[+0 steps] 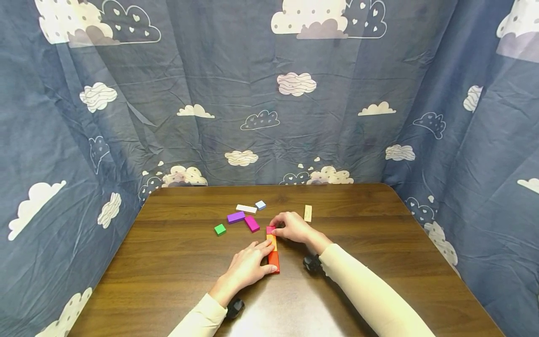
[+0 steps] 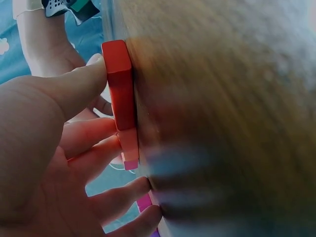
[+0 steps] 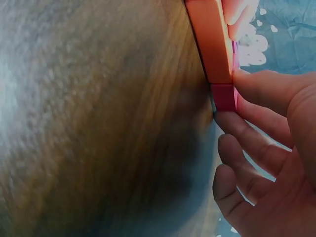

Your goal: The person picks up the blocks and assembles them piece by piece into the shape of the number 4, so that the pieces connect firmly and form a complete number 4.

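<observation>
Three small blocks lie end to end on the table in a row: a red block nearest, an orange block in the middle and a pinkish-red block at the far end. My left hand rests along the row's left side, its thumb on the red block and its outstretched index and middle fingers on the orange one. At the far end, my right hand pinches the pinkish-red block, thumb on it and bent fingers around its far end. In the right wrist view the pinkish-red block meets the orange one.
Left of the row lie a magenta block, a purple block and a green block. Farther back are a white block and a light blue block. A cream block lies beyond my right hand.
</observation>
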A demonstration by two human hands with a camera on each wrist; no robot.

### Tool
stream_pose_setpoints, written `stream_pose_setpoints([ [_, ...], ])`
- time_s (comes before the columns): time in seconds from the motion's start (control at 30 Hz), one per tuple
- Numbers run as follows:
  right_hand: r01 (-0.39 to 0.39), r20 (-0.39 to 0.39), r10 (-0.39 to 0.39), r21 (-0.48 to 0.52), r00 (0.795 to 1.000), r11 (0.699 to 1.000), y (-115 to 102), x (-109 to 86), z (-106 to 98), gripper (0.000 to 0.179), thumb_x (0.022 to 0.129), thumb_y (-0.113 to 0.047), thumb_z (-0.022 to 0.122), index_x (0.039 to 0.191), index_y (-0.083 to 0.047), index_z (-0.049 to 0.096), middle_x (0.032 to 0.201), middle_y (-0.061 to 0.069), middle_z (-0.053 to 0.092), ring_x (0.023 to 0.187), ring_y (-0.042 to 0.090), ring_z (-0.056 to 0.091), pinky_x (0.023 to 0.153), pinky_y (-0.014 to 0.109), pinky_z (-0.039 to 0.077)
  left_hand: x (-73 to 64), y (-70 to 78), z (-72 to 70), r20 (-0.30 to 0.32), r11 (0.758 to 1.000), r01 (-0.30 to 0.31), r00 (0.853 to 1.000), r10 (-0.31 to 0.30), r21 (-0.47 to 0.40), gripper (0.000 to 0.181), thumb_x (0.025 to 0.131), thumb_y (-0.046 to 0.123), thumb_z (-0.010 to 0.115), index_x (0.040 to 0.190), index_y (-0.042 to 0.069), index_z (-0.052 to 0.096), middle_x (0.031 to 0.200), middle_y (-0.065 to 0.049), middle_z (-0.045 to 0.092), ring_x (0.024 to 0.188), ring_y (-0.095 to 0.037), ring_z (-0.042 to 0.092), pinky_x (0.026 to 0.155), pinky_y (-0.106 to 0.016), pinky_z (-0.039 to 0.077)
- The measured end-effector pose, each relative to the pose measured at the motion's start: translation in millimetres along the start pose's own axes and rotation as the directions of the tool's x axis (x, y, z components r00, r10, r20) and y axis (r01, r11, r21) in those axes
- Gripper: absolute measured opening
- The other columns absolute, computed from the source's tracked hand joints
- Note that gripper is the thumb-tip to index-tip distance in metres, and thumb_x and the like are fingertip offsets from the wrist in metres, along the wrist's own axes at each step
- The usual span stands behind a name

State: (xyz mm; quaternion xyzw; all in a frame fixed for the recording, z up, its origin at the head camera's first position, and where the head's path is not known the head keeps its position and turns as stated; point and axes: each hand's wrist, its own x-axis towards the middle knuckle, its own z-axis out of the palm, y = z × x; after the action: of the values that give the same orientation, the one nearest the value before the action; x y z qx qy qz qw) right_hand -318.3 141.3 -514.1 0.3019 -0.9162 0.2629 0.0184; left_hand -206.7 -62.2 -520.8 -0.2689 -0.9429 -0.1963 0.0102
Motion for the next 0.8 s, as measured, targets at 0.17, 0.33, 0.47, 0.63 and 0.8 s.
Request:
stream_pose_setpoints([
  [0.17,-0.007,-0.016,0.008,0.016,1.0,1.0,-1.9,-0.3,1.8,0.014,0.086,-0.016,0.08,0.099,-0.013,0.077,0.088,-0.003,0.069,0.084,0.016,0.063,0.077,0.035,0.049,-0.3,-0.5,0.4,-0.005,1.0,-0.004,1.0,0.004,-0.002,0.063,0.09,0.048,0.071,0.144,0.018,0.058,0.152,0.003,0.049,0.136,-0.038,0.046,0.095,-0.061,0.047],
  [0.33,-0.025,-0.008,0.025,0.015,1.0,1.0,-2.4,1.0,2.4,0.017,0.085,-0.016,0.079,0.102,-0.014,0.077,0.085,-0.007,0.067,0.08,0.012,0.062,0.074,0.032,0.049,-0.4,-1.1,1.1,-0.014,1.0,-0.009,1.0,0.009,0.0,0.064,0.09,0.048,0.072,0.145,0.018,0.057,0.152,0.002,0.048,0.136,-0.039,0.047,0.095,-0.061,0.047],
  [0.47,-0.037,0.006,0.036,0.02,0.999,0.999,-3.1,1.2,2.3,0.018,0.084,-0.015,0.079,0.102,-0.015,0.077,0.084,-0.01,0.067,0.078,0.008,0.06,0.072,0.03,0.049,-0.6,-0.9,0.9,-0.018,1.0,-0.018,1.0,0.018,0.0,0.063,0.089,0.045,0.074,0.143,0.016,0.059,0.151,0.0,0.05,0.134,-0.039,0.048,0.095,-0.061,0.047],
  [0.63,-0.042,0.016,0.041,0.025,0.999,0.999,-3.8,0.3,1.7,0.018,0.084,-0.016,0.079,0.102,-0.015,0.077,0.085,-0.01,0.068,0.078,0.007,0.059,0.071,0.029,0.048,-0.6,-0.8,-0.1,-0.017,1.0,-0.026,1.0,0.026,-0.003,0.061,0.088,0.044,0.075,0.14,0.015,0.062,0.149,-0.001,0.052,0.133,-0.039,0.05,0.095,-0.06,0.047],
  [0.8,-0.032,0.014,0.031,0.037,0.999,0.999,-3.3,0.7,0.0,0.018,0.085,-0.014,0.079,0.102,-0.013,0.077,0.087,-0.007,0.07,0.077,0.008,0.059,0.07,0.03,0.048,1.3,-0.4,-2.3,-0.012,1.0,-0.021,1.0,0.021,0.0,0.062,0.087,0.046,0.075,0.14,0.016,0.061,0.15,0.0,0.052,0.133,-0.037,0.05,0.094,-0.06,0.048],
])
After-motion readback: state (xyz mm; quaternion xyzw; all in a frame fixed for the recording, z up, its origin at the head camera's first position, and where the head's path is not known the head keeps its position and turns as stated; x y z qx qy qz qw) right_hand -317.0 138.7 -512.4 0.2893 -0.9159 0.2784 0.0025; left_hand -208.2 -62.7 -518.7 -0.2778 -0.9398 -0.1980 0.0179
